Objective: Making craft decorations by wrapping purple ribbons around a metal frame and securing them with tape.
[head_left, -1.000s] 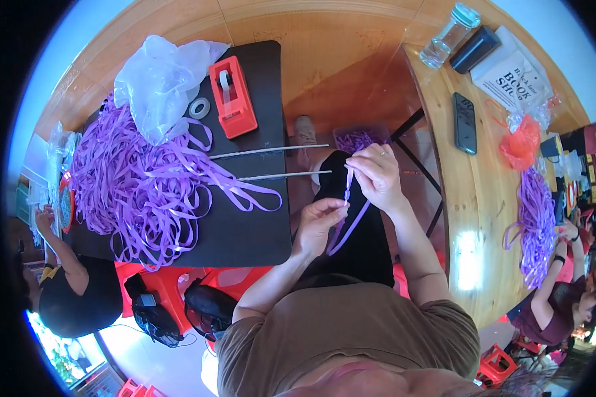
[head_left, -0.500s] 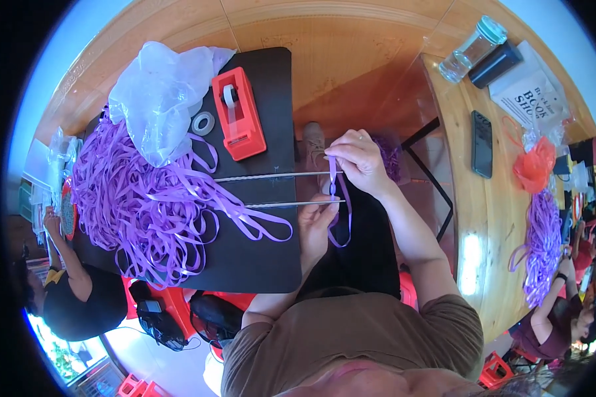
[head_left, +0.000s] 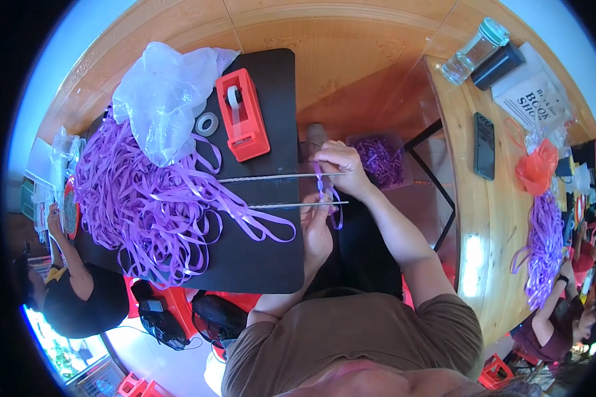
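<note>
Two thin metal rods, an upper rod [head_left: 271,176] and a lower rod [head_left: 278,206], jut out past the right edge of the black table [head_left: 261,258]. A narrow purple ribbon [head_left: 320,182] runs between them near their free ends. My right hand [head_left: 343,165] is closed with its fingertips on the ribbon at the upper rod. Below, my left hand [head_left: 316,231] pinches the ribbon by the lower rod, and a loose end hangs to its right. A big tangled heap of purple ribbon [head_left: 146,205] covers the table's left side.
Behind the heap lie a clear plastic bag [head_left: 155,99], a tape roll [head_left: 206,124] and a red tape dispenser [head_left: 244,116]. A bin of purple pieces [head_left: 379,159] stands below on the floor. The wooden table [head_left: 470,218] at right bears a phone [head_left: 484,145] and bottle [head_left: 477,49].
My right hand has moved left and slightly down along the upper rod. The hanging ribbon loop is smaller. More of the floor bin shows.
</note>
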Motion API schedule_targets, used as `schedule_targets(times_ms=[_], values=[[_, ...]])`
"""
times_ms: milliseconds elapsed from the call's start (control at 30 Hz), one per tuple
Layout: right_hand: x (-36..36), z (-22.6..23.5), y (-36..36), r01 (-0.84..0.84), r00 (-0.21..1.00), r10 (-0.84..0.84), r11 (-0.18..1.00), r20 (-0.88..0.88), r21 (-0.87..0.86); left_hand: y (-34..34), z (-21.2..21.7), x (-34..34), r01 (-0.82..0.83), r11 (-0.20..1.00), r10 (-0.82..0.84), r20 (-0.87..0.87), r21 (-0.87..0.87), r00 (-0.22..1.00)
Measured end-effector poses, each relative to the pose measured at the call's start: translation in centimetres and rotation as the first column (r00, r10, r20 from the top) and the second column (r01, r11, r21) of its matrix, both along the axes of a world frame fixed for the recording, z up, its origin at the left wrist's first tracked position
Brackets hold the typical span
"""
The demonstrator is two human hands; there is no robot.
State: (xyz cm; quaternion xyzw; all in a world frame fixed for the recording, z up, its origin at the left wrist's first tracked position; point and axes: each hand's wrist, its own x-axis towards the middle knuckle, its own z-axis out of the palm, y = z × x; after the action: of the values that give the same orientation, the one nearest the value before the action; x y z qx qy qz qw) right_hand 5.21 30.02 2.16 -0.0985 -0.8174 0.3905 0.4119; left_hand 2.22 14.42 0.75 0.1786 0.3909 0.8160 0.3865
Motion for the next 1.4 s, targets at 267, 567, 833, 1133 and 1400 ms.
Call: schedule_targets(times_ms=[267, 567, 833, 1133, 1400], values=[[2.8, -3.6, -5.5, 0.048, 0.997, -0.019, 0.888, 0.069, -0.457, -3.2, -0.5, 2.5, 0.070, 0.969, -0.067, 0.018, -0.239, 0.998], [6.5, -5.1, -14.1, -0.011, 0.999, 0.043, 0.594, 0.018, -0.805, -9.9, -0.1, 3.4, 0.201, 0.939, -0.206, 0.012, -0.280, 0.979], [9.0, -6.1, -21.0, -0.103, 0.994, 0.062, 0.374, -0.086, -0.922, -14.1, 0.6, 2.5, 0.255, 0.882, -0.298, -0.049, -0.396, 0.953], [11.9, -6.6, -24.6, -0.078, 0.975, 0.222, 0.292, -0.011, -0.953, -15.2, 0.0, 0.8, 0.341, 0.810, -0.403, -0.029, -0.477, 0.915], [12.3, -6.6, -25.0, -0.084, 0.954, 0.300, 0.193, -0.023, -0.978, -15.3, -1.4, -0.2, 0.369, 0.788, -0.454, -0.059, -0.493, 0.889]])
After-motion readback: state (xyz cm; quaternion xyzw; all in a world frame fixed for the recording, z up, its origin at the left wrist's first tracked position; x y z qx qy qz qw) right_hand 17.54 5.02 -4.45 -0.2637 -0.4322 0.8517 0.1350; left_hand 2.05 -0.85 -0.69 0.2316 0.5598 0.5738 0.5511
